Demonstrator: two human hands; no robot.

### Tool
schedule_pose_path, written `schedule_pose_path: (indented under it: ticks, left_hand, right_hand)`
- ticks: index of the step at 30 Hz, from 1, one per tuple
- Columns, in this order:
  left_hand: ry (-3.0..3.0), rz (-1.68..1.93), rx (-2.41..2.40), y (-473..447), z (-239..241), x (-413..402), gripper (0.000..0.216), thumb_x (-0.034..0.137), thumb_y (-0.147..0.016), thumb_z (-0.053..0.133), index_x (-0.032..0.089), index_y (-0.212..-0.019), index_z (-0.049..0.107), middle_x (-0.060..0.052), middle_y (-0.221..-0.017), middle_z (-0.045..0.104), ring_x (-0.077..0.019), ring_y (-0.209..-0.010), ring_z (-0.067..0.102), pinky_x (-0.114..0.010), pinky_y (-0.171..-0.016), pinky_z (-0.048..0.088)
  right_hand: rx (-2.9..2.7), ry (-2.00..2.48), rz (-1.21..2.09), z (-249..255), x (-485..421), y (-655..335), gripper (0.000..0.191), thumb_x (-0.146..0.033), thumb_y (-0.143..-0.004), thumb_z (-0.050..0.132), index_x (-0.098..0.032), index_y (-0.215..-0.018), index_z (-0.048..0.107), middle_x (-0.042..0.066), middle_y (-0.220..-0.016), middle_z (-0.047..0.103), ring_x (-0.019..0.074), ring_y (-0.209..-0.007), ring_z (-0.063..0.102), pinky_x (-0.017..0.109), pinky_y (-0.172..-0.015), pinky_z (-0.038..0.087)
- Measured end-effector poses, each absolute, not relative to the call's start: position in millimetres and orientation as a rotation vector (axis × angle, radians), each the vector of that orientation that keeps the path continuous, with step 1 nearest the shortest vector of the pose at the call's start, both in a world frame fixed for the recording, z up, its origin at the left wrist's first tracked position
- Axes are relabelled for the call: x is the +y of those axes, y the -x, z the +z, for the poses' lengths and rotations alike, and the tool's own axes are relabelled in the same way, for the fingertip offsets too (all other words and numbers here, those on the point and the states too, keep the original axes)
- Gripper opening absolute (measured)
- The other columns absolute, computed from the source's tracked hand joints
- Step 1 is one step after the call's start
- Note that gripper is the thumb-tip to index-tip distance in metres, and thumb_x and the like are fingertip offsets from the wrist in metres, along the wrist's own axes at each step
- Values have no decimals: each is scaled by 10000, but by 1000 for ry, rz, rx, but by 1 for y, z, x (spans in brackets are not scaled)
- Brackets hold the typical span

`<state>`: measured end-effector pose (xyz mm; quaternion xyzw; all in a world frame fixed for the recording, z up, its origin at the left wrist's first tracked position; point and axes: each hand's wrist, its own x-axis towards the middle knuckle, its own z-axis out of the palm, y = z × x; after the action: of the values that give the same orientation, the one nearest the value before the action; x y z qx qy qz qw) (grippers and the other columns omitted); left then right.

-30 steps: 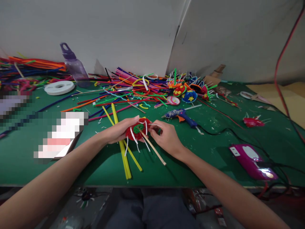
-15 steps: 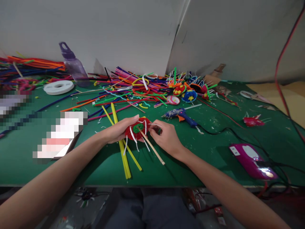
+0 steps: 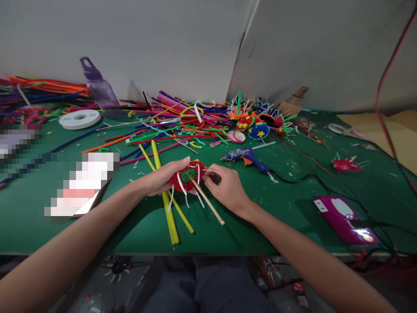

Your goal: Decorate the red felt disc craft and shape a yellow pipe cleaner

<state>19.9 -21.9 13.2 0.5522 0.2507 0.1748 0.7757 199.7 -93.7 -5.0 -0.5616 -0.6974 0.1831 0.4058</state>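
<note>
My left hand [image 3: 164, 174] is closed round the left side of a red pipe-cleaner cap [image 3: 178, 182] with a green centre [image 3: 188, 174], its thumb along the top rim. A thin wooden stick [image 3: 210, 203] juts from the green centre toward me, slanting down to the right. Narrow white strips [image 3: 183, 186] hang from the cap's underside. At the right rim, my right hand [image 3: 224, 184] pinches with thumb and forefinger, a white strip [image 3: 211, 171] showing at the fingers; the exact contact is partly hidden. Yellow pipe cleaners [image 3: 170, 221] lie on the table beneath the cap.
Behind lies a pile of coloured pipe cleaners [image 3: 169, 104]. A blue glue gun [image 3: 247, 158] with a cord rests to the right, near finished fuzzy caps [image 3: 259, 130]. A magenta power box [image 3: 345, 219], a purple bottle [image 3: 102, 93], a white spool [image 3: 80, 118] and a blurred-out phone [image 3: 86, 187] stand around.
Hardly anything differs. The cap and its stick have shifted very slightly, with both hands keeping their hold.
</note>
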Motion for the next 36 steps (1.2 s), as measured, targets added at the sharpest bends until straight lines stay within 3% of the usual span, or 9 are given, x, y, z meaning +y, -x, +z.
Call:
schedule_pose_path:
  ticks: [12,20,26,30,33,36]
  left_hand:
    - [-1244,400,573,-20,11,-21,571,592,-819,505,105,-1085,638,-152,-934,695,-266,-880,658,-404,-786,534]
    - [-1256,533,578,-21,12,-20,542,544,-846,502,130,-1186,588,-135,-998,677,-268,-972,624,-405,-813,528]
    - [-1226,573,644,-22,15,-21,516,532,-857,489,130,-1159,606,-148,-1057,670,-267,-929,638,-386,-767,543]
    - [-1216,598,657,-22,14,-20,523,558,-865,446,148,-1136,625,-144,-1075,672,-246,-854,655,-386,-771,540]
    - [-1241,622,667,-21,11,-18,546,582,-857,438,157,-1139,632,-139,-1041,683,-239,-819,658,-384,-772,533]
    - [-1295,693,707,-20,10,-16,523,555,-851,480,161,-1161,627,-129,-1025,682,-241,-842,649,-386,-781,523]
  right_hand:
    - [-1704,1429,606,-5,-91,-203,82,-204,-787,517,-188,-709,534,-5,-657,602,121,-599,547,234,-561,379]
    - [-1584,1407,739,4,-93,-206,117,-259,-833,510,-185,-747,537,-17,-559,573,102,-489,520,234,-516,397]
    - [-1513,1398,607,5,-94,-208,184,-371,-911,452,-204,-861,508,-45,-518,552,86,-434,481,229,-479,359]
    - [-1487,1406,581,6,-95,-211,233,-398,-925,430,-206,-822,514,-46,-487,529,82,-408,461,228,-452,337]
    - [-1426,1373,777,10,-95,-211,382,-466,-919,414,-193,-673,518,-36,-439,496,76,-373,439,225,-424,341]
    - [-1438,1312,1195,14,-95,-212,481,-526,-905,394,-175,-608,536,-18,-424,511,71,-333,429,217,-368,300]
